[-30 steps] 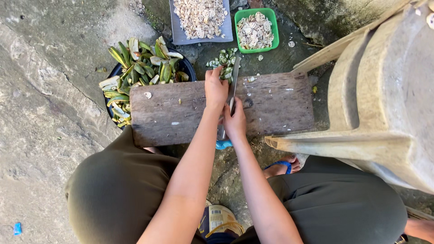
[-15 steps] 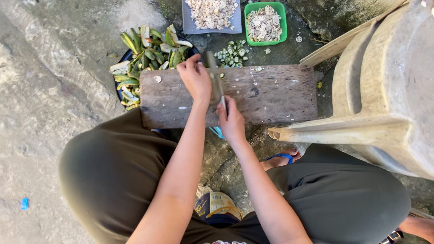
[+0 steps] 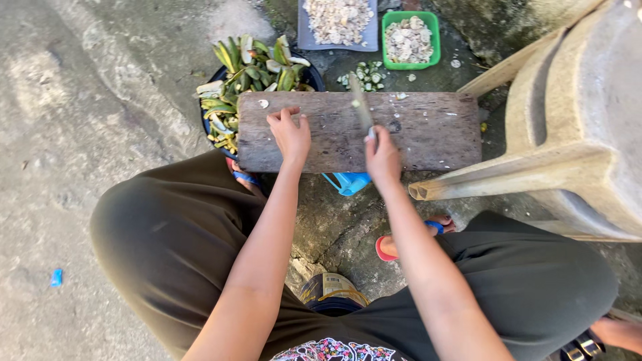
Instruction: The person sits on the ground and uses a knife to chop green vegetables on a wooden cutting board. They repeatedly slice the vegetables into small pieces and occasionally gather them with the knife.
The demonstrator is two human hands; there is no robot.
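While the person squats behind the wooden board (image 3: 414,130), the right hand (image 3: 382,157) has its fingers clenched around a knife (image 3: 362,110), and the left hand (image 3: 290,134) rests on the board with fingers curled loosely, holding nothing I can see. Beyond the board, a dark basin (image 3: 251,70) is full of green shells, with a small heap of cut pieces (image 3: 364,73), a grey tray (image 3: 338,23) and a green basket (image 3: 410,30) of pale pieces, so much seems done. What lies under the blade is hard to see.

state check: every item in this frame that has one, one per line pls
left hand: flat on the wooden board, holding nothing
right hand: closed on the knife handle
knife: blade above the board, pointing away
wooden board: lying level, a few scraps on it
dark basin: heaped with green peels
green basket: filled with pale pieces
grey tray: covered with pale pieces
cut green pieces: loose pile on the ground
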